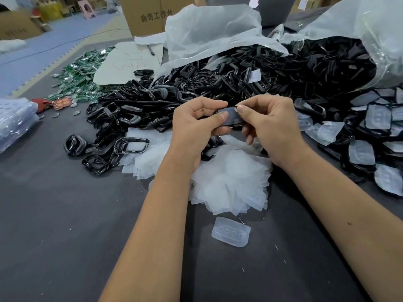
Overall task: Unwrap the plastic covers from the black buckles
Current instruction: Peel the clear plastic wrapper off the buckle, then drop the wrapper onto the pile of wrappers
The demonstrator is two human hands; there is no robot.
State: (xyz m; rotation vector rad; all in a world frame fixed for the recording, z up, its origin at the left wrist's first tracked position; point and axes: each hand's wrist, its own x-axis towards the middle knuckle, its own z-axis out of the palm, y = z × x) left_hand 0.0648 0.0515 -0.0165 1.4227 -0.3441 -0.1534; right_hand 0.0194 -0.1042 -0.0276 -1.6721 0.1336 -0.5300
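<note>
Both hands hold one black buckle point(231, 117) still in its clear plastic cover, above the dark table. My left hand point(197, 125) grips its left end, thumb on top. My right hand point(269, 125) pinches the cover's upper right edge between thumb and forefinger. Below the hands lies a heap of removed clear covers point(229, 177), and one cover point(230, 231) lies alone nearer to me. A pile of bare black buckles point(139, 112) spreads to the left. Covered buckles point(370, 131) lie at the right.
A large clear bag point(340, 62) spills black buckles at the back right. White plastic sheet point(209, 33) and a cardboard box point(148, 16) stand behind. Green packets point(80, 79) lie at back left, stacked clear bags point(15, 125) at the left edge. A laptop point(270, 9) sits at the back.
</note>
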